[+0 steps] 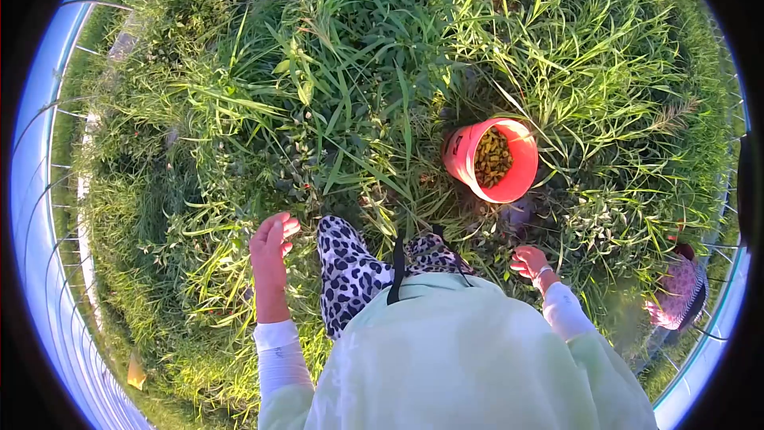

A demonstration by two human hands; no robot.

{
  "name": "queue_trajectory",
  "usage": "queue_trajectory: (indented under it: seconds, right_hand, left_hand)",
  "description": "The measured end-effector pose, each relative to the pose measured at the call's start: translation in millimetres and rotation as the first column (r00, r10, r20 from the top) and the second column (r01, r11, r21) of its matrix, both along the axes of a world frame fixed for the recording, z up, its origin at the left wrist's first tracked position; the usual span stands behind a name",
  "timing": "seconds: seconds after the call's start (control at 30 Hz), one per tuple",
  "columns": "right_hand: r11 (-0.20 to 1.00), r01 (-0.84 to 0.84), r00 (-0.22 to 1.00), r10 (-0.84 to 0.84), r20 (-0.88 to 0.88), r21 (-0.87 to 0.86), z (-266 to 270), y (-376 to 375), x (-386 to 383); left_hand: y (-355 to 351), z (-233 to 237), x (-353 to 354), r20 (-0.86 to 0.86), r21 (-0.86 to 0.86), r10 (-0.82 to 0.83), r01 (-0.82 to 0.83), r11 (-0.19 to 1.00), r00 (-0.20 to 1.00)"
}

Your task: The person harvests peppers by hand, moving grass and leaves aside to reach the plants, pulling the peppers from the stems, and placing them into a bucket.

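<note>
Nearest is your pale green top (446, 350), with white sleeves (282, 358) at both forearms. Black straps (397, 271) hang at the hem, and below it your spotted trousers (348, 271) show, black on white, knees bent among the plants (298, 159).

Your left hand (274, 248) is raised over the greenery just beside your left knee, its grip loose and fairly wide, fingers half curled and pointing forward and to the right. Your right hand (532, 261) is low at the leaves on your other side, a pale band (544, 271) on its wrist. Its fingers bend inward in a narrower grip; you cannot tell from this view whether they pinch anything.

Just beyond the right hand, and apart from it, the red bucket (521, 163) stands in the grass (581, 56), ahead of you and to the right. Small yellow-brown pieces (492, 159) lie inside it, and a dark mark shows on its outer left wall. A few tiny red spots dot the plants.

Farther to the right is another person (676, 291) in pink patterned clothing, partly blurred. Curved hoops and pale sheeting (36, 143) line both outer edges.
</note>
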State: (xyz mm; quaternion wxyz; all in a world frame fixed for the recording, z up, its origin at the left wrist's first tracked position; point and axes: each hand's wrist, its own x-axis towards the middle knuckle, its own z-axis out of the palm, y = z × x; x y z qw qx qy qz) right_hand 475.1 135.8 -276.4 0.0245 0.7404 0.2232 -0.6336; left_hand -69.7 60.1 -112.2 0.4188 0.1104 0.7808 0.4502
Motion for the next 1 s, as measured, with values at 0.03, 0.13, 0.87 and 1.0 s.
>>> queue_trajectory:
  seconds: [0.03,0.13,0.87,1.0]
  right_hand:
    - [0.999,-0.014,0.999,0.015,0.036,-0.037,1.0,-5.5,7.2]
    - [0.998,0.001,0.997,0.005,0.081,-0.067,-3.1,-18.5,17.8]
    - [0.963,0.124,0.938,-0.035,-0.345,0.238,-138.7,25.7,-212.4]
    - [0.908,0.092,0.934,0.064,-0.351,0.410,-184.9,46.9,-243.2]
  left_hand:
    - [1.9,-7.5,5.8,0.002,-0.004,-0.001,0.001,1.000,1.000]
    - [3.3,-34.6,17.3,0.113,-0.056,-0.134,0.141,0.988,0.984]
    - [273.3,-416.5,89.8,-0.641,-0.408,-0.711,0.913,-0.005,-0.290]
    - [309.7,-430.7,63.4,0.314,-0.448,-0.914,0.808,-0.382,-0.258]
